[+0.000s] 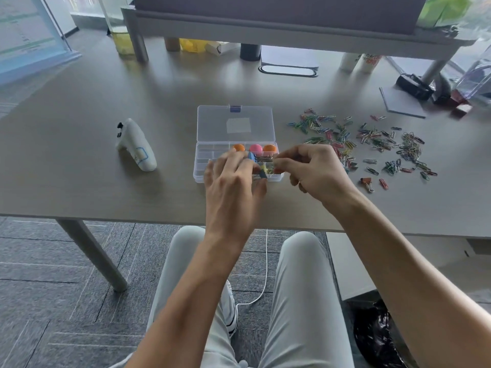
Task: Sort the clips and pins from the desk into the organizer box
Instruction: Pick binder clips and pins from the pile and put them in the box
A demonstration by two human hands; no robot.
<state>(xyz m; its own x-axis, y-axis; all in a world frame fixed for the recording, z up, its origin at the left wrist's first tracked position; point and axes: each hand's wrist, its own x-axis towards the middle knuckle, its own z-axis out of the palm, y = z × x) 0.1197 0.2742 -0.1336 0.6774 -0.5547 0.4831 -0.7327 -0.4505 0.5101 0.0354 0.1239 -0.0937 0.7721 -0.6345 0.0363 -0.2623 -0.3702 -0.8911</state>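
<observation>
Grey desk (106,107), white controller (136,146) left, both hands' grip unclear over organizer box (235,123), paper clips (372,142) right.

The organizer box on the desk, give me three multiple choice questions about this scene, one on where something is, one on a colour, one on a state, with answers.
1. Where do the loose paper clips lie relative to the organizer box?
A. To its right
B. To its left
C. Inside its lid

2. What colours are the three round balls in the box's back row?
A. Green, blue, green
B. Orange, pink, orange
C. All white

3. The box lid is:
A. Shut and latched
B. Open, tilted back
C. Removed, on the floor

Answers: 1 A, the clips spread over the desk on the right. 2 B, pink sits between two orange. 3 B, the lid stands open behind the compartments.
</observation>
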